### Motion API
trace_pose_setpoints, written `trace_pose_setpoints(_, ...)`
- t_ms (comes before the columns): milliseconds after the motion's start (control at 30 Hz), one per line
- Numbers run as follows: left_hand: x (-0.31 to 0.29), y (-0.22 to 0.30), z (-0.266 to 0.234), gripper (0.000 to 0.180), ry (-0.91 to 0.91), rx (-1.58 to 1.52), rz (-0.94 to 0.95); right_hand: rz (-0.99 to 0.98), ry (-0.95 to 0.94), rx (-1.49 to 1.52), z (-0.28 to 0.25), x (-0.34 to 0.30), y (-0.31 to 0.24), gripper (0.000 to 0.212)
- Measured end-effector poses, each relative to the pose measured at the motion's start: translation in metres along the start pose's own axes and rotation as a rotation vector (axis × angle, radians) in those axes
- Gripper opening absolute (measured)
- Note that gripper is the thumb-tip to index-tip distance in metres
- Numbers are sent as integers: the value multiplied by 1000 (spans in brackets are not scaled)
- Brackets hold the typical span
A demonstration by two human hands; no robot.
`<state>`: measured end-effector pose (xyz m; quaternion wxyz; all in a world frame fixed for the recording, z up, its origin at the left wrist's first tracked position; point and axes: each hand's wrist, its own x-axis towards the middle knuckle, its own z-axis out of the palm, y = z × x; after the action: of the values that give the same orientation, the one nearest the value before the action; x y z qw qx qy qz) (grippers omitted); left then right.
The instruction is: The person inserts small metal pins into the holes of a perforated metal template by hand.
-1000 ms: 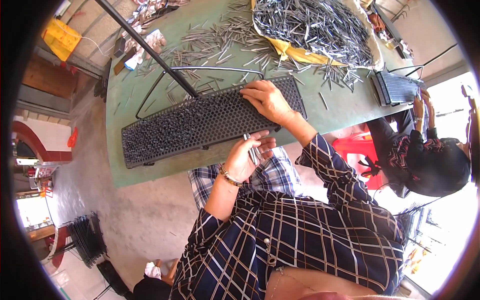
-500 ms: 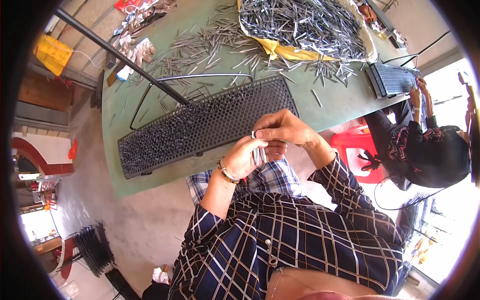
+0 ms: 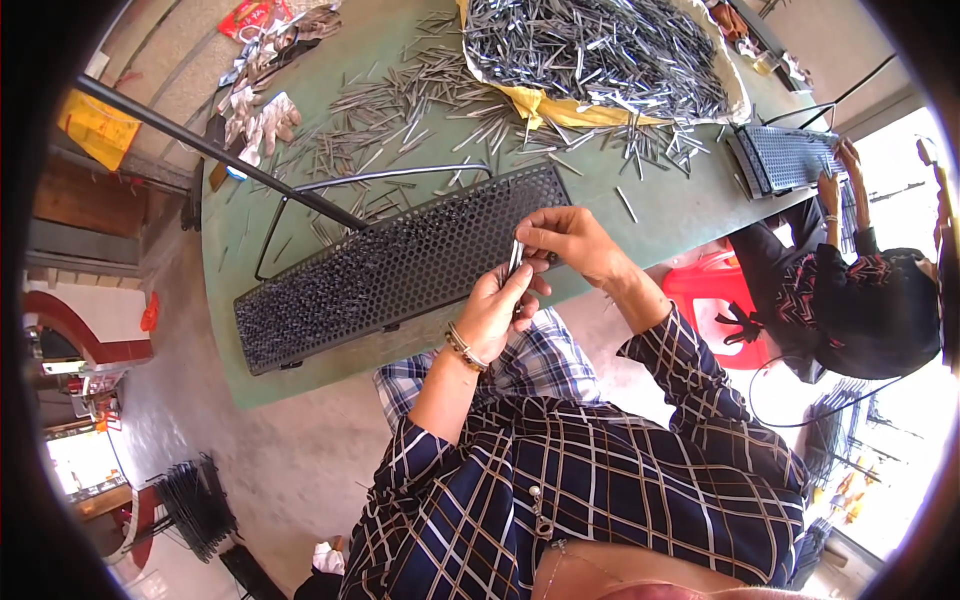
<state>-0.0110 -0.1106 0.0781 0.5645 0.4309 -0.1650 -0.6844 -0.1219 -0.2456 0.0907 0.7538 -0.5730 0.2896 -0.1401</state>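
My left hand [image 3: 495,312] is closed round a few thin metal strips [image 3: 515,262] in front of the near edge of a black perforated rack [image 3: 440,228]. With thumb and fingertips, my right hand [image 3: 575,243] pinches the upper end of one strip that stands up from the left fingers. Slim dark pieces fill the holes on the rack's left part, while its right part shows bare round holes. A black rod frame rises from the rack, and a long black bar crosses it at the upper left. The rack lies at a slant on a green table [image 3: 590,180].
A yellow-edged sack [image 3: 540,105] heaped with metal strips lies at the table's far side, with loose strips [image 3: 410,95] scattered around it. Work gloves [image 3: 270,125] rest at the far left. On the right, another person [image 3: 870,300] works at a similar rack [image 3: 790,160] near a red stool [image 3: 715,295].
Both my hands have moved slightly up toward the rack. A strip now stands upright between them, its top in my right fingertips; before, the strips hung below my left fingers.
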Motion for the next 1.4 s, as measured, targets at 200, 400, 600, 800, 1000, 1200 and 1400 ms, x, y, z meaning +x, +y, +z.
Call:
trace_pose_setpoints(200,9,4,3,30,-14,41,14,-97,134,103,-15,13,-4,18)
trace_pose_setpoints(400,12,-5,2,29,-6,-70,-36,-410,263,-149,-34,45,-12,21)
trace_pose_setpoints(600,8,-8,3,29,39,-96,-71,-523,264,-564,-24,68,-5,18)
trace_pose_setpoints(800,5,-9,2,28,36,-121,-67,-668,219,-677,-24,71,5,16)
trace_pose_setpoints(1000,4,-11,2,28,46,-137,-75,-862,223,-894,-25,74,13,13)
trace_pose_setpoints(1200,1,-13,-2,29,45,-156,-66,-825,213,-1024,-20,68,8,14)
trace_pose_setpoints(1400,3,-3,-7,29,4,-222,-20,-671,273,-732,-21,46,-4,18)
